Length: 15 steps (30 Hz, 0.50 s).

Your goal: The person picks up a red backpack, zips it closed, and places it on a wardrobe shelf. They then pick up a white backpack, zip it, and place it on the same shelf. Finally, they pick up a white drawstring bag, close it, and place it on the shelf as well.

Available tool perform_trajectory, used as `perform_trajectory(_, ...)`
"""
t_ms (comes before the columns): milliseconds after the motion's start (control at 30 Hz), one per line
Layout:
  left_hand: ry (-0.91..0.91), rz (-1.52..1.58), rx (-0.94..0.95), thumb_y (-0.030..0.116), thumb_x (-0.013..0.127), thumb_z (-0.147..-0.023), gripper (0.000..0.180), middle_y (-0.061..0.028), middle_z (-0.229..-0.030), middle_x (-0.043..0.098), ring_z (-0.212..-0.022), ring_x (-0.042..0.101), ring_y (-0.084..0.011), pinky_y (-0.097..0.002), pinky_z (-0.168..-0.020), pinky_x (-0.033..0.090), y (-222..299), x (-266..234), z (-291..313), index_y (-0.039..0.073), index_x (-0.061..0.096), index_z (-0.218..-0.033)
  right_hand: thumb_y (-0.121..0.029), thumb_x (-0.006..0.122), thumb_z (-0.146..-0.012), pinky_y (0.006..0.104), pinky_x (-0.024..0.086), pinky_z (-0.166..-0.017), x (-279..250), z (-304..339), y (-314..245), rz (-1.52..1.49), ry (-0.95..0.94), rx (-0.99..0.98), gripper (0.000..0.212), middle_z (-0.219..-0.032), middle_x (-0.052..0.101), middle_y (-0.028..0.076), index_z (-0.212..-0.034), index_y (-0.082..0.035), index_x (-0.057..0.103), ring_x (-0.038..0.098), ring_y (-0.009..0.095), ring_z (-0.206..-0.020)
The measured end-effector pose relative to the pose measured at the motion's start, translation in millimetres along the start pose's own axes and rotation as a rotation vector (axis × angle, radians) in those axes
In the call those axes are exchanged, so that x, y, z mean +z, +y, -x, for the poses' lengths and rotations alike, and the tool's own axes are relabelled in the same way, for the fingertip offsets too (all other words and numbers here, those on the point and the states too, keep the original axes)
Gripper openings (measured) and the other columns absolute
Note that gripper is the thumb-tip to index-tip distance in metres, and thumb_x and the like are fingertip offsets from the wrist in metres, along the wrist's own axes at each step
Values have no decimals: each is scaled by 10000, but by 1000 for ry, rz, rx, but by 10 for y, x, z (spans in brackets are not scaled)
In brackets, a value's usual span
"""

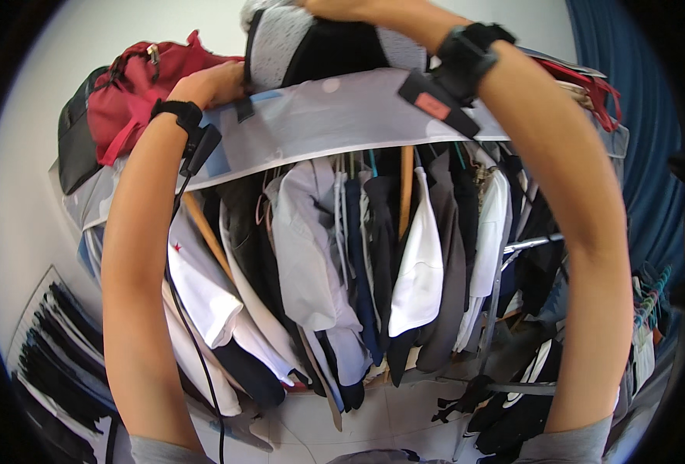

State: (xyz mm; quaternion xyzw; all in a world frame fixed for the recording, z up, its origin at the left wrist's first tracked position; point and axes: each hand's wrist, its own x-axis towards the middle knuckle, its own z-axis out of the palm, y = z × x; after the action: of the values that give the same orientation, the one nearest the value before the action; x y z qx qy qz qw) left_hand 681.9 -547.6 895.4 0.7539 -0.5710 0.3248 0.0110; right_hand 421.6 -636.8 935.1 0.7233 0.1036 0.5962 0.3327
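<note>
- High at 12 o'clock, what appears to be a grey-and-black padded bag point(336, 54) sits atop a pale dust cover point(319, 127), between your raised arms.
- At 11 o'clock, your left hand point(217, 83) reaches to the bag's left side, its fingertips out of sight; whether they pinch or merely brace cannot be told.
- At 12 o'clock, your right hand point(339, 8) arches over the bag, cropped by the frame; whether it is spread or gripping cannot be told.
- Steady work here likely calls for even support from both sides, the bag's weight kept back from the cover's front edge; the soft fabric could crease or slide beneath it.
- Crowding your left wrist at 10 o'clock, a red bag point(126, 104) leans by a black bag point(76, 135); its loose straps could snag.
- From the left wrist device point(201, 147), a black cable point(174, 290) drops toward 7 o'clock, a likely catch on the hanging clothes point(304, 247) below.
- Farther out, dark trousers point(60, 340) hang at 8 o'clock, a blue curtain point(628, 69) at 2.
</note>
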Motion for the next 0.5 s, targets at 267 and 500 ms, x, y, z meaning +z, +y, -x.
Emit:
perform_trajectory(267, 23, -101, -316, 129, 516, -951, 409, -92, -1347, 634, -1177, 630, -358, -406, -951, 533, -228, 171, 125, 134, 589, -1354, -202, 696, -823, 469, 527, -818, 499, 399, -434, -78, 121, 22, 205, -982, 657, 153, -959, -54, 734, 649, 394, -891)
perform_trajectory(500, 212, 802, -203, 202, 486, -983, 418, -201, -1227, 617, -1038, 636, -297, -413, -862, 546, -438, -86, 112, -25, 571, -1324, -184, 612, -847, 497, 506, -870, 62, 503, 96, -288, 491, 205, 214, -1008, 656, 262, -940, -5, 684, 620, 443, -966)
